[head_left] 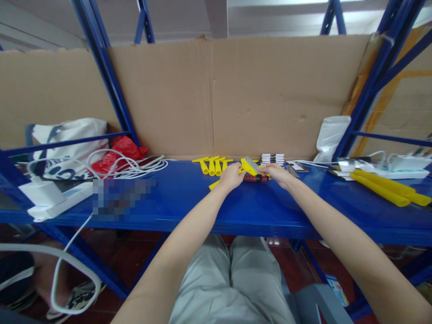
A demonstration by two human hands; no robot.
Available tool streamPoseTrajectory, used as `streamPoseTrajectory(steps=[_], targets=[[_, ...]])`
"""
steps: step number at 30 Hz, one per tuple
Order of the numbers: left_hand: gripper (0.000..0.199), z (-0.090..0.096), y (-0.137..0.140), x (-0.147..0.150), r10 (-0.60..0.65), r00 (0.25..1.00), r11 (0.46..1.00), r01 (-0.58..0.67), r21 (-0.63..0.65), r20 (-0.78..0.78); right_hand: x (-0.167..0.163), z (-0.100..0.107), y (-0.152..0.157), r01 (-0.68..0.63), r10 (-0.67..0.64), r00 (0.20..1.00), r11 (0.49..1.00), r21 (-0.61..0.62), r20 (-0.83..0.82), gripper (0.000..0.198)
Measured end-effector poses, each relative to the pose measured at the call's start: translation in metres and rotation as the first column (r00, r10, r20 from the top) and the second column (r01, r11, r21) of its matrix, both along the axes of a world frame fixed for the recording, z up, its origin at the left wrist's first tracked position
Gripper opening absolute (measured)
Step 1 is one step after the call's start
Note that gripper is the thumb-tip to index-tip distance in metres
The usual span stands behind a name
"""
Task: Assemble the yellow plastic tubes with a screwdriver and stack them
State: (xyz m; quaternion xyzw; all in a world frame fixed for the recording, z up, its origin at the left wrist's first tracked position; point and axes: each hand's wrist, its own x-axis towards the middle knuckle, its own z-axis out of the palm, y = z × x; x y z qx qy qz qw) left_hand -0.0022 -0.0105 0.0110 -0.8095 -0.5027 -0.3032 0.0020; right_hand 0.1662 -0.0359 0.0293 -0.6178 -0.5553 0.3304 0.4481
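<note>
My left hand (pixel 232 177) is closed around the handle of a yellow scraper (pixel 247 168), held just above the blue table. The scraper's wide head, with a grey blade (pixel 253 164), tilts up to the right. From the other side, the bent fingers of my right hand (pixel 277 174) pinch at the blade end; exactly what they grip is partly hidden. Beneath both hands lies a red and black tool (pixel 255 178). Several yellow scraper handles (pixel 212 166) lie side by side beyond my left hand. Behind my right hand is a stack of small white packs (pixel 272 158).
A tall cardboard sheet (pixel 270 94) stands behind the blue table (pixel 182 198). White cables (pixel 145 167), a power strip (pixel 64 200) and a red bag (pixel 119 155) are at left. Long yellow tubes (pixel 384 186) and a white pouch (pixel 332 137) lie at right. Blue posts frame both sides.
</note>
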Motion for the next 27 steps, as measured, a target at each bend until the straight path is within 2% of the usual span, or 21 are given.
streamPoseTrajectory(steps=[4,12,18,23,27], targets=[[0.026,0.0000,-0.0013,0.0004,-0.007,1.000,1.000,0.007,0.015,0.007,0.0011,-0.0003,-0.0003,-0.026,0.026,0.999,1.000,0.005,-0.046,0.008],[0.026,0.0002,-0.0026,0.0009,-0.027,0.999,0.999,0.026,0.045,0.027,-0.0042,0.0013,-0.0034,-0.029,0.029,1.000,1.000,-0.012,-0.002,0.012],[0.044,-0.0012,-0.0051,-0.0014,-0.075,0.997,0.994,0.075,0.079,-0.002,-0.0029,0.0005,-0.0042,-0.033,0.033,0.999,0.999,0.009,0.010,0.015],[0.042,-0.0025,-0.0033,-0.0025,-0.153,0.988,0.982,0.155,0.110,-0.031,0.0027,-0.0031,0.0009,-0.049,0.049,0.997,0.999,-0.003,-0.062,0.014],[0.042,-0.0020,-0.0028,-0.0021,-0.148,0.988,0.983,0.152,0.102,-0.040,0.0035,-0.0025,0.0007,-0.060,0.057,0.993,0.998,-0.029,-0.106,0.017]])
